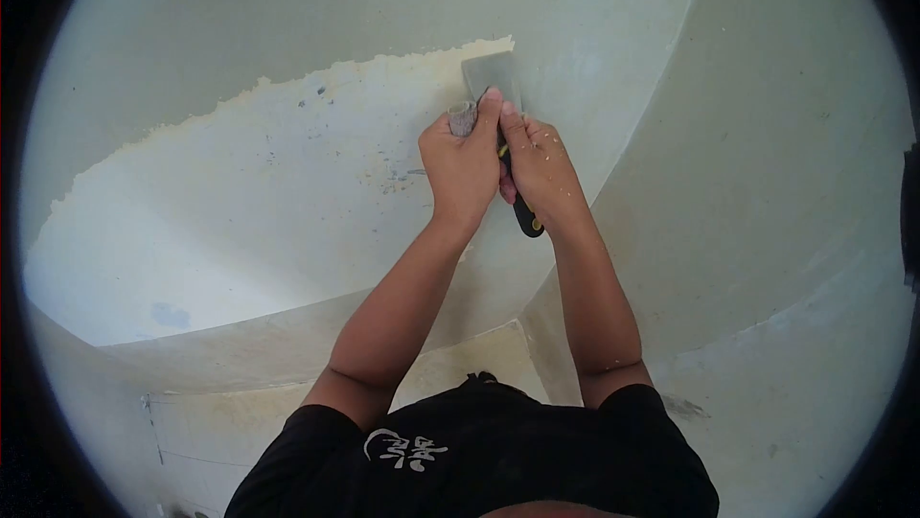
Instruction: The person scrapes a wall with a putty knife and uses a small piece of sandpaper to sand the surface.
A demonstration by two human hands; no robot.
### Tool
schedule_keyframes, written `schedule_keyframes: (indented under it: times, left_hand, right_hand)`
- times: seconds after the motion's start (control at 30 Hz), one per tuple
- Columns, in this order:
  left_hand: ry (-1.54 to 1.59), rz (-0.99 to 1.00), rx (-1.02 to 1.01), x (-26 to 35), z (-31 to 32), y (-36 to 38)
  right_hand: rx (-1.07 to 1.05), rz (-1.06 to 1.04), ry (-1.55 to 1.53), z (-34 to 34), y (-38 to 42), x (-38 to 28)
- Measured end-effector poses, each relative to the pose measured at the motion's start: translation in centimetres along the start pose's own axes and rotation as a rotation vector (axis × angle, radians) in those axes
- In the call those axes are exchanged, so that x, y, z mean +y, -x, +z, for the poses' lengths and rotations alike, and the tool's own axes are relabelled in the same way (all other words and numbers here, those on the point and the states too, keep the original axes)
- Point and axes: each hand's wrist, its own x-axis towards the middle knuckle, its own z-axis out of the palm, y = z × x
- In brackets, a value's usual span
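Both hands meet at a putty knife with a wide grey blade and a black and yellow handle. The blade lies against the wall at the upper right end of a pale bare patch with a ragged upper edge. My left hand is closed round a greyish cylindrical object, its thumb tip at the base of the blade. Around the handle wraps my right hand, thumb up along the tool. Small pale flakes cling to the back of that hand.
Grey-green coating covers the surface above the patch. To the right, a corner line runs down to an adjoining surface. A lower ledge or wall band crosses below the patch. Dark specks mark the pale area.
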Motion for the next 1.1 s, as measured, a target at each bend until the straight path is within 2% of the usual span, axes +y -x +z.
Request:
schedule_keyframes:
  times: [0.13, 0.33, 0.43, 0.67, 0.73, 0.83, 0.93, 1.03, 1.1]
  left_hand:
    - [-0.022, 0.018, -0.018, 1.8, 0.0, -0.4]
    - [-0.022, 0.039, 0.018, 0.4, -0.1, -0.4]
    - [-0.075, 0.016, -0.036, 1.9, -0.2, -1.0]
    - [-0.090, 0.041, 0.003, -0.4, -0.4, -0.3]
    - [-0.142, -0.007, -0.015, 1.0, -0.4, -0.6]
    - [-0.042, -0.021, -0.058, 2.8, -0.1, -0.7]
    - [-0.092, -0.062, -0.030, 2.4, -0.6, 0.2]
    - [-0.175, -0.062, 0.031, -1.1, -2.3, 1.3]
    - [-0.193, -0.021, 0.031, -2.6, -2.9, 1.3]
  right_hand:
    - [0.001, -0.020, 0.046, 0.1, -0.8, -0.9]
    - [0.028, 0.019, 0.049, 0.5, -0.2, -0.3]
    - [0.027, -0.008, 0.006, 0.5, -1.0, -1.0]
    - [0.002, 0.031, -0.001, 0.2, -0.3, 0.6]
    - [0.018, 0.034, -0.002, 0.4, -0.4, -0.3]
    - [-0.018, 0.052, -0.134, 0.5, -0.5, -1.5]
    - [0.030, 0.004, 0.021, 0.7, -0.3, 0.0]
    - [0.017, 0.063, 0.106, 1.5, 1.3, 2.6]
    - [0.009, 0.078, 0.034, 1.8, 1.3, 3.6]
